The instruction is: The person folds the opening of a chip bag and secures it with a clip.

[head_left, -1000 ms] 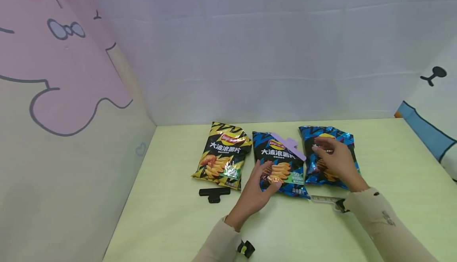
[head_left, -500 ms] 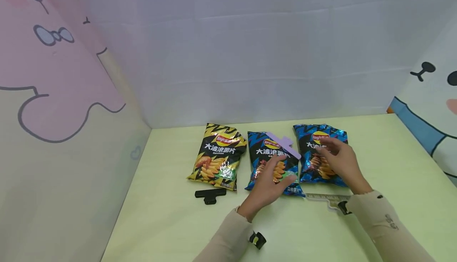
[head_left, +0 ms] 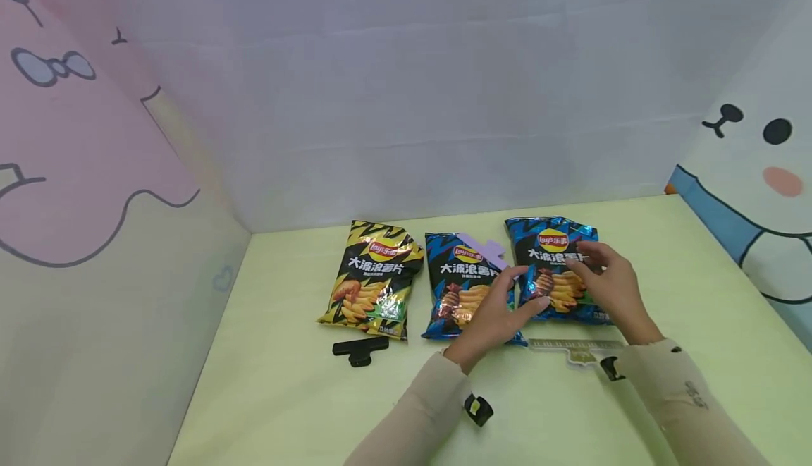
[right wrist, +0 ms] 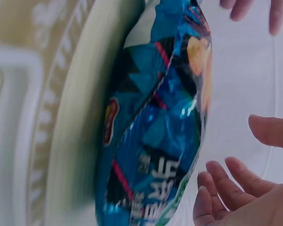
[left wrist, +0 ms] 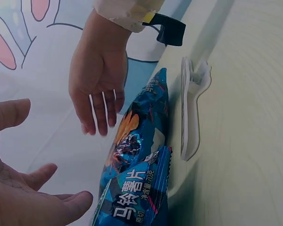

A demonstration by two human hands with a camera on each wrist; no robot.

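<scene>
Three chip bags lie in a row on the table in the head view. My left hand (head_left: pixel 497 314) is over the gap between the middle blue bag (head_left: pixel 466 279) and the right blue bag (head_left: pixel 552 244), fingers spread. My right hand (head_left: pixel 614 286) hovers at the right bag's right side with its fingers loosely bent. Neither hand grips anything; the wrist views show a gap between the fingers and the bag (left wrist: pixel 132 188). A purple sealing clip (head_left: pixel 488 249) lies across the middle bag's top, partly behind my left fingers.
The yellow chip bag (head_left: pixel 374 279) lies at the left, with a black sealing clip (head_left: pixel 360 350) in front of it. A clear sealing clip (head_left: pixel 574 347) lies in front of the right bag. Printed cloth walls (head_left: pixel 406 113) enclose the table (head_left: pixel 304 409).
My left hand has moved right, from over the middle bag toward the right bag. The right hand stays over the right bag's right part. The view has turned slightly right.
</scene>
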